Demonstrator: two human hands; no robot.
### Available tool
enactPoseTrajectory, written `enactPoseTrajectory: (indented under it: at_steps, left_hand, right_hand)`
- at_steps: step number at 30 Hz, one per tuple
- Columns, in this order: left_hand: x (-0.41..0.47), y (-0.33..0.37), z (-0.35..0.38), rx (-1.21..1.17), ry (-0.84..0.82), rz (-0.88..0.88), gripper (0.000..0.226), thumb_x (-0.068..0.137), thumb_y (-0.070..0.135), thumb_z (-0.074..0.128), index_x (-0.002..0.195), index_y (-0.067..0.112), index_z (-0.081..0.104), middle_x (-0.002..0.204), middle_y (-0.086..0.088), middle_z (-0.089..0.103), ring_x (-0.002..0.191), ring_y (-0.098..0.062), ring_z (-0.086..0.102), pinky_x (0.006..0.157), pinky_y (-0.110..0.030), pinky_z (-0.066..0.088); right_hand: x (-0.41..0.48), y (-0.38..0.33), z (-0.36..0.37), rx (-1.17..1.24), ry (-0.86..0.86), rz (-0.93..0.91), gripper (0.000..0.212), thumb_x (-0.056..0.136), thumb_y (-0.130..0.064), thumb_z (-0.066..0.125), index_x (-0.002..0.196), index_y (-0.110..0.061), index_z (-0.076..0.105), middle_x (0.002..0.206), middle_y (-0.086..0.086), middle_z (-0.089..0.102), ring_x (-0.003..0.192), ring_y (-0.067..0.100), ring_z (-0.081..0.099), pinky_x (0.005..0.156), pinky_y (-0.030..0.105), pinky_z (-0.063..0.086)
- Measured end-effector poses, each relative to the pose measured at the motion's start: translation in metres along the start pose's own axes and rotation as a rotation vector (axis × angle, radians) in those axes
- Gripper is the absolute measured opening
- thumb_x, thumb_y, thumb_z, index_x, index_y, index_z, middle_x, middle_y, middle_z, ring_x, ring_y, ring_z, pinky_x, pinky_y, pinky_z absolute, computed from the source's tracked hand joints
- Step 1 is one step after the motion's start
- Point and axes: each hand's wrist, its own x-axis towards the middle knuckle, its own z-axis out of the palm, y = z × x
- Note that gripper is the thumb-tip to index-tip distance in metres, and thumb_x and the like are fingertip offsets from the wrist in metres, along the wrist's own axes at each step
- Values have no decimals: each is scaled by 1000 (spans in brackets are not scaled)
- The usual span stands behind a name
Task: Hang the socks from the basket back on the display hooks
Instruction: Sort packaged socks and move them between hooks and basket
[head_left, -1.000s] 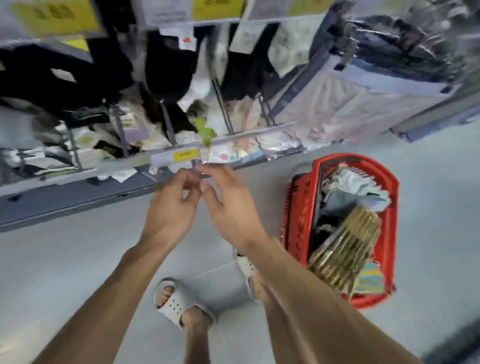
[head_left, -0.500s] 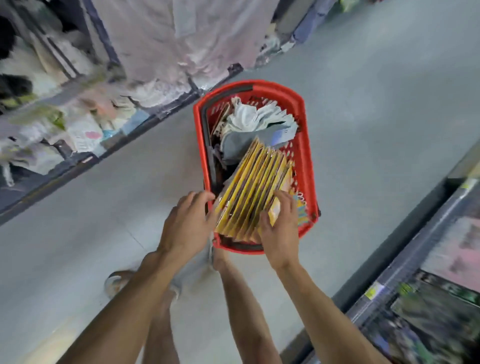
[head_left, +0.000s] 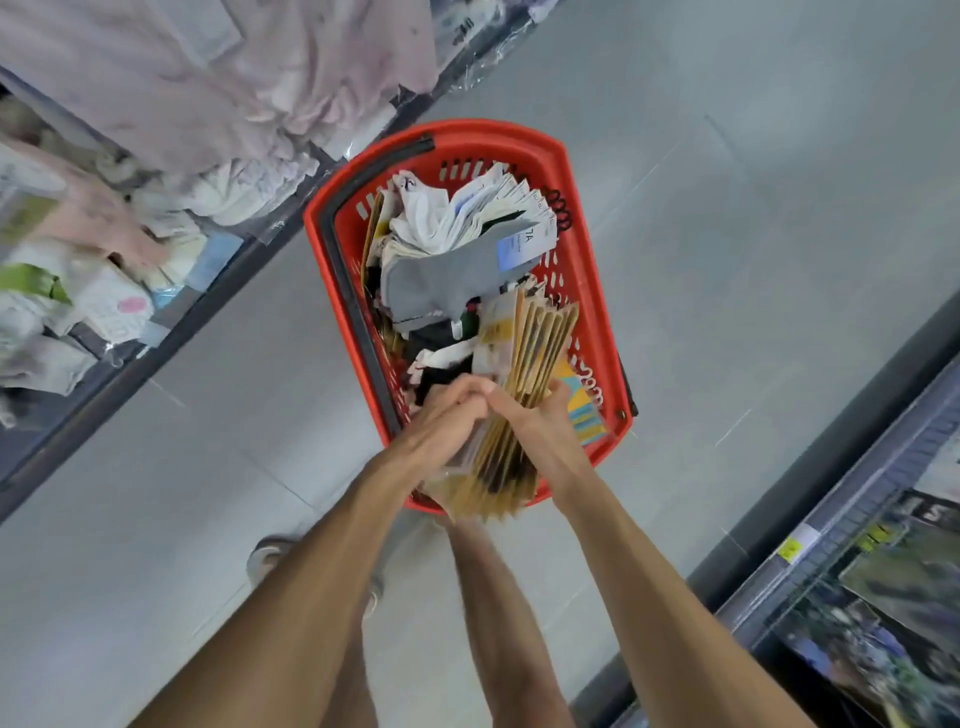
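A second ago my hands were up at the display rail; since then they have dropped to the red basket (head_left: 498, 131). My left hand (head_left: 441, 423) and right hand (head_left: 537, 418), which sat apart on either side of the stack of yellow-carded socks (head_left: 543, 340), now grip it with fingertips meeting on top. Its near end now overhangs the basket's near rim.

Glossy red plastic basket (head_left: 587, 291), soft cloth socks (head_left: 441, 280), smooth grey floor (head_left: 753, 208).
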Motion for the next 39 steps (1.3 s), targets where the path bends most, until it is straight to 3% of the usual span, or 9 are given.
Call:
enactPoseTrajectory:
  at_steps: [6,10,14,17,22,25,29,33,39]
  left_hand:
    - [-8,-23,37,-103,-84,28,53,69,28,46,121,35,57,123,8,45,121,-10,47,83,-19,39]
    - [-26,-22,44,-137,-37,47,41,73,50,53,114,52,55,134,14,49,113,14,47,87,-16,40]
    - [-62,-8,40,-147,75,57,82,78,52,65,151,32,32,156,2,32,139,-16,40,115,-45,36]
    - [-113,15,21,-248,9,110,108,67,57,74,157,32,20,159,8,32,143,-14,38,117,-45,34]
    - [-250,68,-42,-338,-32,408,71,77,30,75,140,42,46,136,16,62,125,-3,58,98,-23,50]
    - [-355,91,-86,-362,115,511,69,69,37,75,132,46,48,127,23,66,119,1,61,88,-14,50]
    - [-496,106,-132,-373,329,678,91,59,46,77,141,42,36,130,27,63,114,8,61,86,-10,49]
    - [-616,105,-155,-418,588,877,72,65,23,84,127,33,50,110,14,75,97,-5,73,74,-18,57]
    - [-748,87,-186,-476,954,1083,127,41,49,85,153,22,32,147,5,52,132,-14,53,112,-46,42]
  right_hand:
    - [14,17,-25,-18,196,-82,49,74,-22,78,115,-23,52,107,-5,69,99,17,67,93,44,54]
    - [5,22,-50,6,159,-118,52,77,-13,76,124,-20,57,114,0,71,104,20,69,93,45,56]
    - [-48,14,-73,153,143,-223,42,75,-13,79,108,-30,60,99,-10,76,90,13,74,70,25,60]
    - [-104,-7,-82,206,-7,-321,54,71,-17,76,122,-15,59,115,7,73,103,28,71,79,38,60]
    - [-211,-90,-42,323,-274,-467,65,65,-21,75,127,-14,59,118,11,72,104,28,71,76,31,58]
    - [-292,-148,-3,307,-427,-596,64,63,-35,87,123,-26,65,121,11,71,109,35,69,79,38,59]
    - [-415,-218,46,183,-606,-787,90,62,-45,90,137,-12,52,128,20,65,117,45,61,97,61,48]
    - [-547,-270,84,86,-633,-1042,64,64,-47,85,122,-27,66,119,6,73,109,29,69,85,38,58]
    - [-704,-307,124,139,-491,-1473,77,51,-40,86,122,-48,58,109,-28,69,97,-9,66,73,10,53]
